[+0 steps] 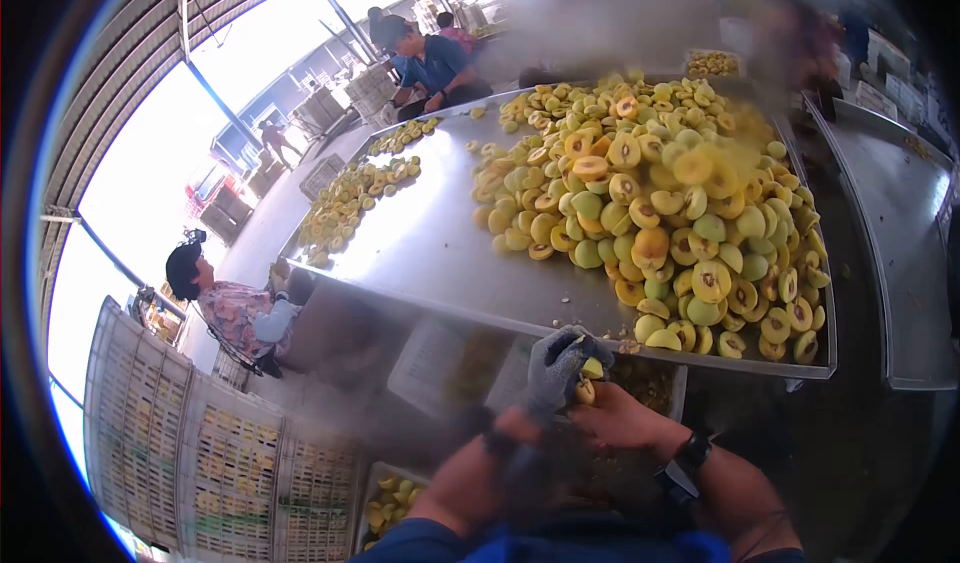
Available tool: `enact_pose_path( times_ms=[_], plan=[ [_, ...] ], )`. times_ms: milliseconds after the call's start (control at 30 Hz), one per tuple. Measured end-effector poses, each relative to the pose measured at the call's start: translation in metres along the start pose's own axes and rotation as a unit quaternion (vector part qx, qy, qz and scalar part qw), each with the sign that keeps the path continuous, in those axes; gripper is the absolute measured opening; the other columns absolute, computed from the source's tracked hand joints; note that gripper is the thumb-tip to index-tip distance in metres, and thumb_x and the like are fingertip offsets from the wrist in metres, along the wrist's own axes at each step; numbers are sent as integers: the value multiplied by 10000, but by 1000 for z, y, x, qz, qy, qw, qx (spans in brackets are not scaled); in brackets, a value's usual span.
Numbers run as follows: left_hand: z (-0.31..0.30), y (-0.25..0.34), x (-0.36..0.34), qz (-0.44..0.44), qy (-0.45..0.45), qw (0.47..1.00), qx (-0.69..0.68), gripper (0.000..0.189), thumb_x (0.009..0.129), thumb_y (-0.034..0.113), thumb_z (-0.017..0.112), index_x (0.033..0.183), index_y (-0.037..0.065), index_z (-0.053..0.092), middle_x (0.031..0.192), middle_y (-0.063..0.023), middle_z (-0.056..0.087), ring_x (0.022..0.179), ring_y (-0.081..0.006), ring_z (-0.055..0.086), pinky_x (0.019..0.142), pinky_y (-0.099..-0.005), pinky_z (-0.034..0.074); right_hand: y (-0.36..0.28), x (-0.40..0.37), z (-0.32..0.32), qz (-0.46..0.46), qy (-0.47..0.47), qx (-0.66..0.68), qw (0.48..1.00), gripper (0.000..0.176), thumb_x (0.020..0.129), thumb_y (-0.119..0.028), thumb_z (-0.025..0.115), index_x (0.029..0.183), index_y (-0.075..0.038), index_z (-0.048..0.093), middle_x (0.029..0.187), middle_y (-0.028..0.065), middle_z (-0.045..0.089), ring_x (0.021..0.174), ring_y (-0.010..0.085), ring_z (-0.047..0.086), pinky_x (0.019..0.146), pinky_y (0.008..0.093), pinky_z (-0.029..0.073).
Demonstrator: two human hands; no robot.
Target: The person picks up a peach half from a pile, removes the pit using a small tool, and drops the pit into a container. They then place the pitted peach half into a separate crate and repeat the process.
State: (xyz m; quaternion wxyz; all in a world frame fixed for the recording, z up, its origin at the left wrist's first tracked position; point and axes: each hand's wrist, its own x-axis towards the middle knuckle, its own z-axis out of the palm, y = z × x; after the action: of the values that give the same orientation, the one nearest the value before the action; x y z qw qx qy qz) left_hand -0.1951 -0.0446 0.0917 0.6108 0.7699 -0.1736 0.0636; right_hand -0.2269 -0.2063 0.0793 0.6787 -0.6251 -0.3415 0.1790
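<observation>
Low in the view, just off the near edge of a metal table point(440, 253), my two hands are close together. My left hand point(556, 368) wears a grey glove, and its fingers are curled around a small piece of yellow-green fruit point(593, 369). Bare and with a dark watch on the wrist, my right hand point(628, 418) pinches a cut fruit half point(585, 392) beside the glove. A large heap of halved yellow-green fruit point(650, 203) covers the right part of the table, many halves showing brown centres.
Smaller fruit piles point(350, 203) lie at the table's far left. A seated person point(245, 313) is at the left, another point(440, 68) behind the table. Stacked crates point(230, 443) stand lower left, a crate of fruit point(392, 503) near my left arm. Another metal table point(885, 233) is at the right.
</observation>
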Motion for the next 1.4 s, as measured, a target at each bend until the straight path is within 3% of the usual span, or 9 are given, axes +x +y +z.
enact_pose_path(
  times_ms=[233, 400, 567, 667, 900, 967, 1100, 1233, 1400],
  plan=[
    [6, -43, -15, -76, 36, 992, -94, 246, 1022, 171, 494, 984, 5, 672, 907, -91, 721, 843, -208, 687, 790, -354, 561, 28, -8, -13, 70, -93, 72, 991, 161, 995, -191, 591, 1035, -36, 607, 736, -4, 582, 583, 81, 540, 497, 274, 444],
    [-5, -29, -9, 224, -3, 927, 301, 285, 1057, 169, 462, 945, 17, 676, 888, -92, 718, 800, -199, 678, 772, -352, 555, 63, 1, -6, 31, -107, -63, 992, 146, 943, -143, 569, 993, -16, 622, 862, 82, 664, 755, 185, 630, 674, 364, 512],
    [6, -15, -16, -186, 179, 958, -124, 160, 957, 95, 557, 903, 39, 697, 890, -88, 712, 819, -230, 676, 758, -354, 544, 49, 4, 5, 73, -25, -17, 997, 156, 876, -110, 587, 987, -11, 631, 980, 160, 689, 874, 306, 651, 803, 430, 519],
    [-14, -52, -18, 68, 56, 980, 176, 211, 1015, 123, 530, 938, 22, 698, 891, -79, 701, 814, -174, 673, 722, -304, 536, 73, 7, 12, 69, -27, -9, 997, 181, 876, -121, 592, 1016, -17, 639, 962, 147, 690, 852, 275, 650, 775, 408, 523],
    [-24, -83, -20, -66, 82, 981, 163, 196, 1007, 171, 569, 1052, 15, 678, 940, -90, 694, 848, -198, 674, 741, -318, 546, 47, 3, 1, 172, -22, 37, 984, 215, 893, -149, 598, 1049, -9, 644, 869, 113, 679, 808, 199, 630, 734, 369, 509],
    [-28, -82, -13, 35, 140, 970, 196, 163, 974, 146, 616, 1021, 14, 701, 997, -85, 675, 888, -180, 641, 770, -323, 526, 48, 0, 4, 188, 3, 28, 982, 225, 895, -167, 605, 1040, 1, 640, 865, 123, 679, 805, 210, 634, 745, 376, 511],
    [-79, -88, -13, -179, 299, 932, -98, 226, 1007, 197, 616, 1061, 2, 716, 944, -65, 699, 865, -124, 633, 782, -286, 527, 39, -3, -8, 243, 52, -17, 968, 286, 896, -208, 611, 1052, 31, 631, 904, 170, 690, 852, 266, 664, 799, 397, 521],
    [-143, -95, -16, -204, 335, 882, 262, 284, 991, 222, 637, 1136, -11, 709, 1061, -104, 715, 997, -174, 656, 897, -302, 509, 65, -5, -7, 262, 77, -92, 957, 318, 897, -228, 613, 1052, 50, 620, 972, 234, 695, 937, 356, 677, 859, 429, 522],
    [-134, -89, 3, -130, 292, 918, 235, 325, 970, 149, 647, 1241, -28, 665, 1230, -139, 695, 1151, -212, 639, 1000, -336, 487, 60, -9, -9, 302, 74, -103, 945, 353, 909, -229, 619, 1110, 61, 619, 1062, 296, 681, 1048, 437, 662, 894, 468, 521]
  ],
)
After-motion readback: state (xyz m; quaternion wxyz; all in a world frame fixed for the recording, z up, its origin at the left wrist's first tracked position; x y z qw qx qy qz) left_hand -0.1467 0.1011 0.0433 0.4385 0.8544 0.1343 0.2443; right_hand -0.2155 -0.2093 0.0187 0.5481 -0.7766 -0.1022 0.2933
